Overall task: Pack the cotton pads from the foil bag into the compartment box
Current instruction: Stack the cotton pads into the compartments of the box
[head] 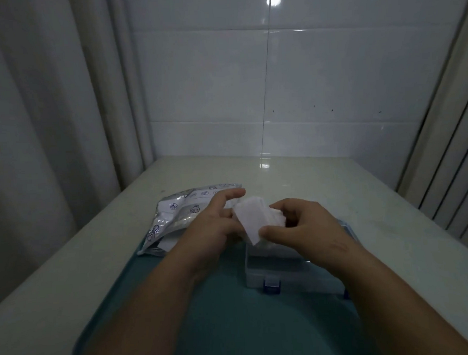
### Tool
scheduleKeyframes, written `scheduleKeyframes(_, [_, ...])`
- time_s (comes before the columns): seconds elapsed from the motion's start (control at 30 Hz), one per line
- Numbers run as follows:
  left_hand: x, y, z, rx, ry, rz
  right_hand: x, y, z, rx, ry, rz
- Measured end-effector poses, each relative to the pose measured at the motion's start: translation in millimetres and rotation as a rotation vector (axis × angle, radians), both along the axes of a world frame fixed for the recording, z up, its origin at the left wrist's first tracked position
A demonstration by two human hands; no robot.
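Note:
A stack of white cotton pads (250, 217) is held between both hands above the far end of the clear compartment box (284, 272). My right hand (303, 225) grips the stack with thumb below and fingers over the top. My left hand (216, 221) touches the stack's left side, its index finger stretched out. The silver foil bag (180, 215), printed with blue shells and bows, lies to the left, partly on the tray. The box has blue latches on its near side and lies open. More white pads seem to lie in its far part, mostly hidden by my right hand.
A teal tray (207, 314) carries the box and the bag's near end, on a pale counter (336, 188). A tiled wall (276, 80) rises behind, a curtain (47, 105) hangs at the left, and a ribbed panel (458, 179) stands at the right.

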State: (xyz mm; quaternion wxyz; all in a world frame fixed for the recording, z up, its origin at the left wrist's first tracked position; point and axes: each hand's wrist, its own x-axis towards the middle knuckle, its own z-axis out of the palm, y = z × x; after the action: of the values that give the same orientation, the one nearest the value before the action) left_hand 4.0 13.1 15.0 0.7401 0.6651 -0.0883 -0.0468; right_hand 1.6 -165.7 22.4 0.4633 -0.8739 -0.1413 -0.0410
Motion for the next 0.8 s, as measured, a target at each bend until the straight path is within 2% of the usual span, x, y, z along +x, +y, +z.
scheduleKeyframes(0.07, [1,-1,-1,-0.056,0.009,0.040,0,0,1,-0.047,-0.028,-0.006])
scheduleKeyframes(0.13, [2,-3,-3,-0.033,-0.038,0.108,-1,0,1,-0.101,-0.049,0.002])
scheduleKeyframes(0.23, [0,-7,-6,0.119,-0.179,0.248,-1,1,-1,-0.171,-0.060,0.031])
scheduleKeyframes(0.33, [-3,-15,-10,0.326,-0.409,0.408,0,3,-4,-0.215,-0.069,0.061])
scheduleKeyframes(0.4, [-5,-19,-12,0.425,-0.477,0.510,-1,4,-5,-0.236,-0.077,0.072])
scheduleKeyframes(0.53, [-1,-26,-21,0.537,-0.403,0.500,-1,4,-4,-0.266,-0.075,0.060])
scheduleKeyframes(0.8, [1,-29,-19,0.321,-0.302,0.589,-5,7,-6,-0.291,-0.084,0.075])
